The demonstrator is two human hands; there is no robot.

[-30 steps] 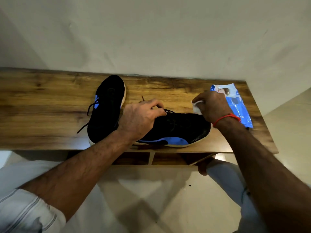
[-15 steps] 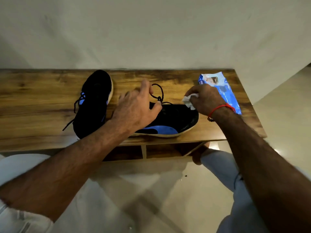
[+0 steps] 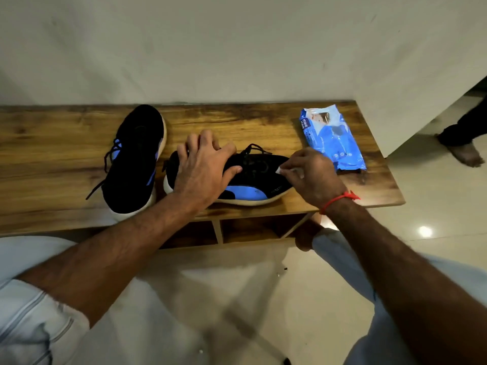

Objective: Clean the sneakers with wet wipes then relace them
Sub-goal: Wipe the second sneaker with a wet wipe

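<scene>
A long wooden worktop (image 3: 66, 159) with a dark grain is set against a pale plastered wall (image 3: 237, 48), and open compartments are seen beneath its front edge. A glossy light tiled floor (image 3: 434, 206) is spread to the right, where a bare foot of a second person (image 3: 463, 154) is seen at the frame's edge.

Two black mesh sneakers with blue side panels and white soles are laid on the worktop. The left sneaker (image 3: 134, 164) is pointed toe-first toward the wall, its black laces trailing to the left. The right sneaker (image 3: 253, 180) is laid crosswise just beside it, toe to the right, laces loose on top.

A blue plastic pack of wet wipes (image 3: 332, 140) is placed flat near the right end, just behind the right hand.

The left hand (image 3: 203, 169) is spread wide and pressed flat over the heel end of the right sneaker. The right hand (image 3: 313, 175), a red thread (image 3: 340, 200) tied at its wrist, is curled round a small white wet wipe (image 3: 279, 170) held against the toe of that sneaker.
</scene>
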